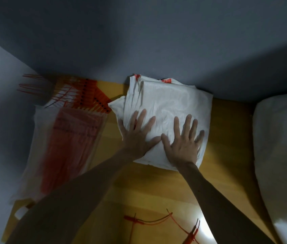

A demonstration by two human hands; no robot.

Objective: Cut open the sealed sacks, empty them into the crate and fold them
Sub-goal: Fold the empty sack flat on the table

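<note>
A white sack (167,103) with red print lies folded flat on the yellow table (227,131), against the grey wall. My left hand (137,136) presses on its near left part with fingers spread and straight. My right hand (185,143) lies flat on its near right part, fingers spread too. The thumbs nearly meet in the middle. No crate or cutting tool is in view.
A clear plastic bag of red seal ties (68,148) lies at the left, with more red ties (86,95) fanned behind it. Cut red ties (149,221) lie near the front edge. A bulky white sack (281,148) stands at the right.
</note>
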